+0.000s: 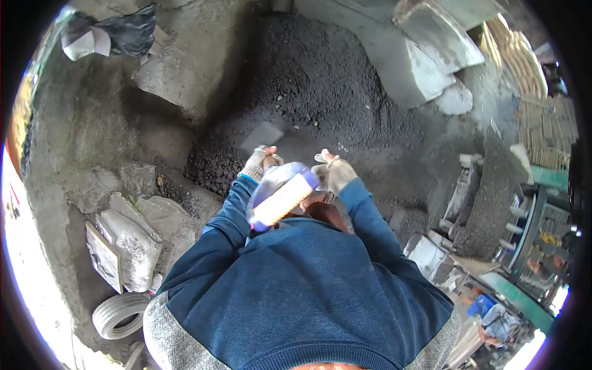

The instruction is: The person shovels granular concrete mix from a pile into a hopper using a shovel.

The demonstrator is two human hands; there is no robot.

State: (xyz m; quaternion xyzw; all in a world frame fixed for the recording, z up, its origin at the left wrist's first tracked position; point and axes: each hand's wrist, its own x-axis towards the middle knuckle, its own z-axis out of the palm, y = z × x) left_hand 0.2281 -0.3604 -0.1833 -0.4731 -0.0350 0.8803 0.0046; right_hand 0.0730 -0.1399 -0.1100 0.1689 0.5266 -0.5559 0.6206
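My left hand (260, 163), in a pale knitted work glove, is closed in front of my body. Just beyond it is a blurred flat grey blade (262, 135), which looks like a shovel's. My right hand (337, 172), gloved too, is curled closed to the right at about the same height. The shovel's handle is mostly hidden, so the exact grip does not show. A blue-purple rounded thing with a bright glare (283, 198) covers the space between my forearms. Dark, coal-like loose material (308, 74) lies heaped beyond my hands.
Concrete blocks (185, 68) flank the heap at left, slabs (431, 55) at upper right. Filled sacks (126, 240) and a tyre (120, 316) lie at lower left. A broken block (459, 194) stands at right. Other people (499, 324) are at the far lower right.
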